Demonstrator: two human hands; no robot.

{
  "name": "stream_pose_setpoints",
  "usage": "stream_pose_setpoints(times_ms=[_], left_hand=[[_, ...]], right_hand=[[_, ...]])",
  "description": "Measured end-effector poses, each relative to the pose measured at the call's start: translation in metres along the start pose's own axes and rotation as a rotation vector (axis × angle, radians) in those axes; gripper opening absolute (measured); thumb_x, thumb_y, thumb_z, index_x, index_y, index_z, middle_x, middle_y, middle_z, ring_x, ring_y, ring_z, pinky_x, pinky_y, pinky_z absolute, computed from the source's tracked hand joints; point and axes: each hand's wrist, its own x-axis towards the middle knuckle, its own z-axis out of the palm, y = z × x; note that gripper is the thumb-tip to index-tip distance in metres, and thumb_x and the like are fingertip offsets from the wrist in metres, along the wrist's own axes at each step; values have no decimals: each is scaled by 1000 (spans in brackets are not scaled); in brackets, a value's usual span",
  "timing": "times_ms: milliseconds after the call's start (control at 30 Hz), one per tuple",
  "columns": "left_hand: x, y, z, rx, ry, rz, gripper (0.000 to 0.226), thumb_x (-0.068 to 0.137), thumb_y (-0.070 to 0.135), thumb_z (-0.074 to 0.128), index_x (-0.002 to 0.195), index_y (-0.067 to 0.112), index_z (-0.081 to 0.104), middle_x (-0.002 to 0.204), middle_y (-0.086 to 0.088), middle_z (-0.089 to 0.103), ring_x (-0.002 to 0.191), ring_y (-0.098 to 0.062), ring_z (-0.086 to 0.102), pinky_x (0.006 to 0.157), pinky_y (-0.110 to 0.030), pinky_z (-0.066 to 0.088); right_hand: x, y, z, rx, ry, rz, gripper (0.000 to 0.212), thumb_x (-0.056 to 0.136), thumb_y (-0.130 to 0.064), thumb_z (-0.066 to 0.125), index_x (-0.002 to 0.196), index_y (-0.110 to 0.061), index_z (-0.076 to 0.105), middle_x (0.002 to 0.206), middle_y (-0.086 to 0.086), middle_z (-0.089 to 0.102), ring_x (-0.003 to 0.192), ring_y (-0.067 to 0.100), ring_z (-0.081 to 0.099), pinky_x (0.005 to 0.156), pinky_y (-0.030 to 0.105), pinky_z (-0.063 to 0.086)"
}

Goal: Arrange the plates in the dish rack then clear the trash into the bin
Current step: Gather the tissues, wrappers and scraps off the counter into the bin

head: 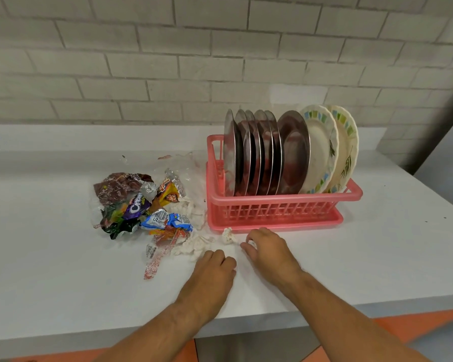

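The plates [293, 152] all stand on edge in the pink dish rack [285, 210], so the step in hand looks to be gathering trash. Just in front of the rack's near edge, the right hand [270, 253] has its grip pinched on a small white scrap [251, 242], with a crumpled tissue ball [227, 235] lying free beside it. The left hand [212, 273], further out from the rack, has curled fingers; I cannot tell whether its grip holds anything. It would be best to sweep the loose shredded tissue [194, 245] leftward into the wrapper pile [141, 205] at the rack's left end, then lift everything in one bundle so that bits do not scatter across the table [50, 257]. No bin is in view. A purple wrapper [137, 205] reads "Cheetos"; other print is illegible.
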Motion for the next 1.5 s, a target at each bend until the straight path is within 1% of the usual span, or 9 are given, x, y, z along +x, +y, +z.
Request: stream_pose_setpoints(times_ms=[100, 333, 500, 700, 900, 1067, 1167, 1300, 1500], left_hand=[[-3, 0, -1, -10, -57, 32, 23, 99, 16, 39, 116, 20, 53, 108, 1, 43, 94, -16, 45, 77, -30, 41], [-20, -12, -31, -20, 185, 61, 29, 62, 17, 87, 79, 26, 66, 65, 10, 56, 59, -11, 53, 52, -21, 41], [-23, -19, -52, -122, 260, 10, 16, 81, 28, 74, 76, 15, 66, 67, 3, 62, 61, -20, 59, 51, -28, 48], [-26, -41, -56, -158, 121, -59, 41, 96, 52, 38, 101, 18, 60, 97, 2, 64, 85, -22, 60, 76, -35, 46], [-24, -55, -52, -150, 100, 7, 45, 95, 55, 35, 87, 18, 59, 81, 0, 67, 77, -23, 61, 68, -36, 45], [-28, -52, -57, -350, 59, 17, 46, 89, 60, 34, 78, 21, 55, 78, 5, 51, 74, -19, 52, 70, -34, 43], [-32, -51, -59, -381, -1, -40, 23, 88, 42, 64, 103, 24, 62, 99, 10, 43, 77, -10, 50, 74, -22, 39], [-42, -43, -63, -386, -46, -62, 25, 96, 15, 54, 119, 18, 62, 114, 4, 50, 75, -11, 55, 74, -17, 46], [-66, -1, -60, -435, -154, -135, 23, 101, 24, 45, 117, 23, 62, 83, -2, 61, 62, -11, 56, 61, -27, 53]], right_hand=[[10, -15, 2, 62, 2, -47, 28, 98, -35, 49, 117, -18, 61, 117, 0, 58, 106, 20, 55, 90, 31, 45], [24, -36, 18, -99, 14, 127, 58, 80, -77, 44, 90, -22, 60, 84, -3, 65, 74, 20, 61, 62, 32, 47], [17, -39, 32, -138, 40, 151, 43, 94, -55, 34, 106, -20, 57, 96, 3, 66, 81, 24, 61, 69, 35, 48], [-5, -33, 27, -52, 74, 200, 25, 89, -38, 43, 105, -21, 51, 93, -3, 55, 75, 18, 53, 62, 31, 40], [-34, -39, 29, -15, 74, 227, 12, 90, -32, 50, 90, -25, 40, 85, -6, 54, 70, 13, 52, 57, 27, 38], [-57, -46, 27, 165, 88, 256, 21, 92, -32, 54, 110, -30, 43, 90, -13, 52, 80, 11, 56, 65, 23, 42], [-69, -48, 22, 105, 93, 217, 14, 93, -35, 55, 97, -22, 56, 85, -10, 59, 77, 11, 54, 65, 22, 38], [-89, -44, 10, 176, 118, 214, 23, 94, -37, 57, 84, -17, 61, 77, -7, 63, 70, 12, 57, 63, 23, 43], [-133, -27, -4, 305, 13, 261, 33, 94, -44, 54, 71, -20, 59, 71, -4, 65, 68, 14, 61, 63, 30, 51]])
